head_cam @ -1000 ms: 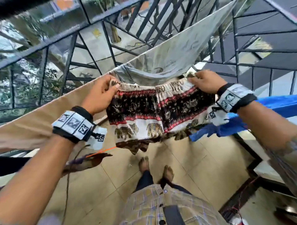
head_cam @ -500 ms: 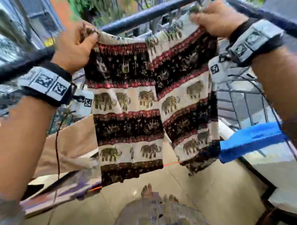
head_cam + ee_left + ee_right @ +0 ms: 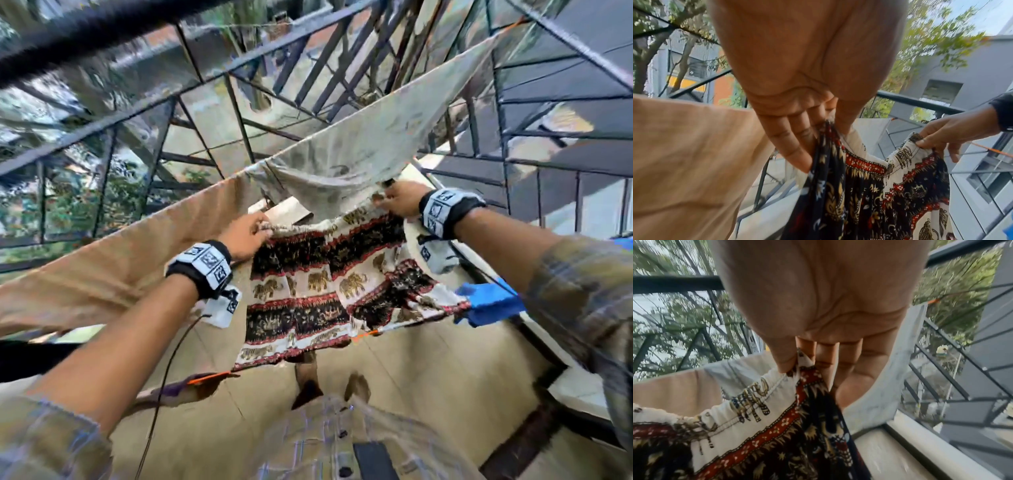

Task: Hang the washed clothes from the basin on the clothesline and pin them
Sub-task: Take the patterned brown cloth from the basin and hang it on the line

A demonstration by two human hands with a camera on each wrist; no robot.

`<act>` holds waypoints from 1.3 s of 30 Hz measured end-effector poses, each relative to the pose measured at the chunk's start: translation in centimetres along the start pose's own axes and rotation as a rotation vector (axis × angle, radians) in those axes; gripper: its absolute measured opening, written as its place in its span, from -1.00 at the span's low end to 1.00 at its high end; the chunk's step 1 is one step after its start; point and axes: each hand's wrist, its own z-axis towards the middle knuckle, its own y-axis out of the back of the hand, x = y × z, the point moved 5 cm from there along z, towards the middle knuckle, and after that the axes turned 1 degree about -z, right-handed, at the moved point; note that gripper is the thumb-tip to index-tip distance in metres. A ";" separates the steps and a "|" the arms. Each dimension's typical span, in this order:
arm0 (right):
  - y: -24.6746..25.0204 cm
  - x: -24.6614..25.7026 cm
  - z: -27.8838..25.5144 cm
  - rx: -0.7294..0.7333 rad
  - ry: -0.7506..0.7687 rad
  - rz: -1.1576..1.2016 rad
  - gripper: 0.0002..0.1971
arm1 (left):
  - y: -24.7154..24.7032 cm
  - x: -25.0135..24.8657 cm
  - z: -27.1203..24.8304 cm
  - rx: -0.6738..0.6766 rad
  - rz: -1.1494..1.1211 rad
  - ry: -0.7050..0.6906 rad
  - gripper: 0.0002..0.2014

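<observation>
Elephant-print shorts (image 3: 318, 284) in black, red and white hang spread between my two hands. My left hand (image 3: 248, 233) pinches the left end of the elastic waistband (image 3: 869, 164); my right hand (image 3: 399, 202) pinches the right end (image 3: 756, 404). The legs dangle over an orange clothesline (image 3: 368, 332) that runs below them. A second line behind carries a tan cloth (image 3: 113, 260) and a pale grey cloth (image 3: 370, 144). The basin and any pins are out of view.
A dark metal railing (image 3: 212, 78) with diagonal bars runs behind the hung cloths. A blue cloth (image 3: 489, 305) hangs on the orange line at the right. My bare feet (image 3: 356, 387) stand on beige floor tiles. A dark purple garment (image 3: 191, 387) hangs low on the left.
Both hands have brought the shorts down from high in front of the railing to just above the orange line, and the view has tilted back down.
</observation>
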 end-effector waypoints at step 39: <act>-18.3 4.8 -11.9 0.014 0.508 -0.182 -0.86 | -8.1 11.8 -22.4 -0.034 0.283 0.069 -0.88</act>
